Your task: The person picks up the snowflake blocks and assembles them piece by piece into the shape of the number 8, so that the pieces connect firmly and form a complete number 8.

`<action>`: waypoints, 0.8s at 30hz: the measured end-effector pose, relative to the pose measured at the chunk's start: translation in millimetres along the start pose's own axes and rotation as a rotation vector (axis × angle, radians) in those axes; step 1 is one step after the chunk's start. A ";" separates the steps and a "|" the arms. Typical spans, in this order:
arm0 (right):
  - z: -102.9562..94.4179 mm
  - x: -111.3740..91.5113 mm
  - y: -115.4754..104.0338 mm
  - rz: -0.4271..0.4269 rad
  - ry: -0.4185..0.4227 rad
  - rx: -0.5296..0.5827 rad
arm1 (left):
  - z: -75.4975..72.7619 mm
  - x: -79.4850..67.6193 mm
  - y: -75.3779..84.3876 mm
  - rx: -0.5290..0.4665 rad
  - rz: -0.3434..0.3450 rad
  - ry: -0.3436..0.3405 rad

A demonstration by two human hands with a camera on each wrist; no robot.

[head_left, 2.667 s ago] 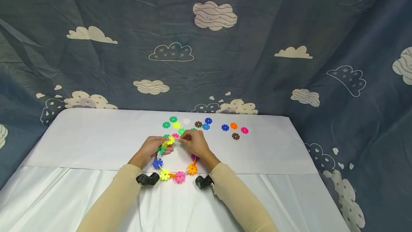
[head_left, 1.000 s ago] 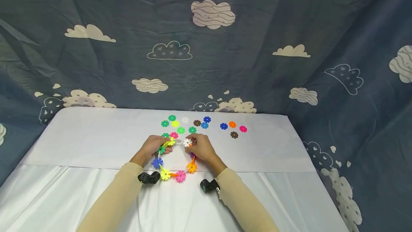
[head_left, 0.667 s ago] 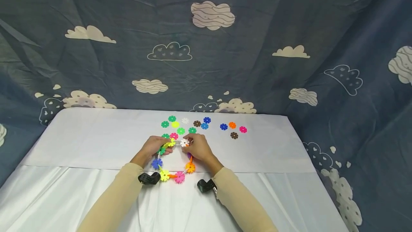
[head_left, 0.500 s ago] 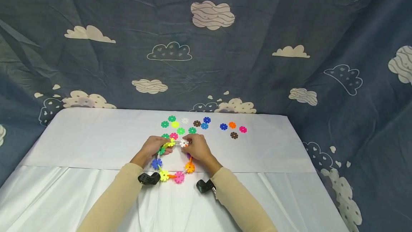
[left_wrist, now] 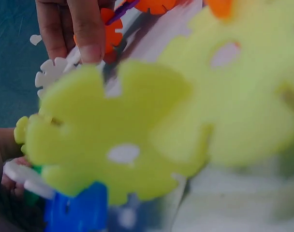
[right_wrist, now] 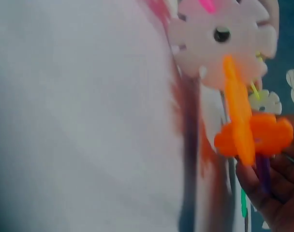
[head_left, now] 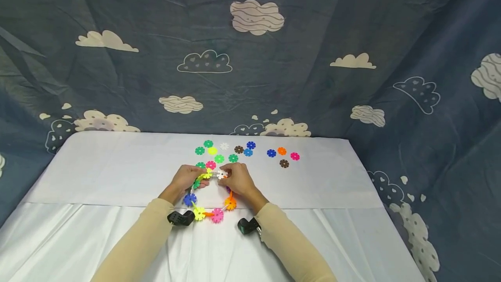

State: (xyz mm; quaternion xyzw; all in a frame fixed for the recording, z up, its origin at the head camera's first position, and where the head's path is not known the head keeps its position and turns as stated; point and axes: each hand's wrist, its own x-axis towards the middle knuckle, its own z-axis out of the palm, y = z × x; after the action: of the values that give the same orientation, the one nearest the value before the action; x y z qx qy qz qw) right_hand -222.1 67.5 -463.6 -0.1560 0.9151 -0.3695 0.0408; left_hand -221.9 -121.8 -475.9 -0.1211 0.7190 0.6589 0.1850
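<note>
Flower-shaped interlocking discs form a nearly round chain, with a pink disc (head_left: 217, 215) at the near side and a blue disc (head_left: 190, 199) at the left. My left hand (head_left: 185, 181) holds one end, by a yellow disc (head_left: 207, 173). My right hand (head_left: 239, 179) pinches a white disc (head_left: 221, 174) at the other end, close to the left fingertips. Whether the two ends touch is too small to tell. In the right wrist view, an orange disc (right_wrist: 268, 134) sits by the right fingers. Yellow discs (left_wrist: 118, 140) loom blurred in the left wrist view.
Loose discs lie on the white-covered table (head_left: 117, 169) beyond the hands, among them a brown disc (head_left: 284, 163), an orange disc (head_left: 282, 151) and a pink disc (head_left: 295, 156). A dark cloud-print curtain (head_left: 297, 99) hangs behind the table.
My right hand first drew away from the left one, bringing the white disc into sight, then moved back left with it until the chain's ends came close. My left hand stays almost still.
</note>
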 end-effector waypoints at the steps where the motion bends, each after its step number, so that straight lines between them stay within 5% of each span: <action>1: -1.1 -0.1 1.6 0.003 -0.013 0.028 | -1.0 0.0 -0.4 0.003 0.002 -0.011; 7: -13.3 0.5 18.8 0.086 -0.132 0.417 | -3.1 -0.6 8.9 0.107 0.028 -0.098; 14: -25.3 -4.1 28.7 0.141 -0.293 0.739 | 0.5 -10.8 43.4 0.348 0.196 -0.149; 19: -26.2 -11.0 35.8 0.171 -0.153 0.906 | -2.3 -29.9 64.1 0.519 0.458 0.061; 22: -25.2 -16.0 40.2 0.200 -0.084 0.988 | -3.5 -48.9 71.8 0.527 0.625 0.221; 24: -26.1 -19.4 42.6 0.224 -0.050 1.030 | -1.0 -63.7 73.0 0.497 0.697 0.240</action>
State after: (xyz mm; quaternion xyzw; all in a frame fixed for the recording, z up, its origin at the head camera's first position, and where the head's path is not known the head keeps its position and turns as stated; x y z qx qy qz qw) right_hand -219.6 119.8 -474.9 -0.0259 0.6249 -0.7608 0.1733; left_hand -195.0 -119.7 -382.8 0.1009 0.8698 0.4705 -0.1095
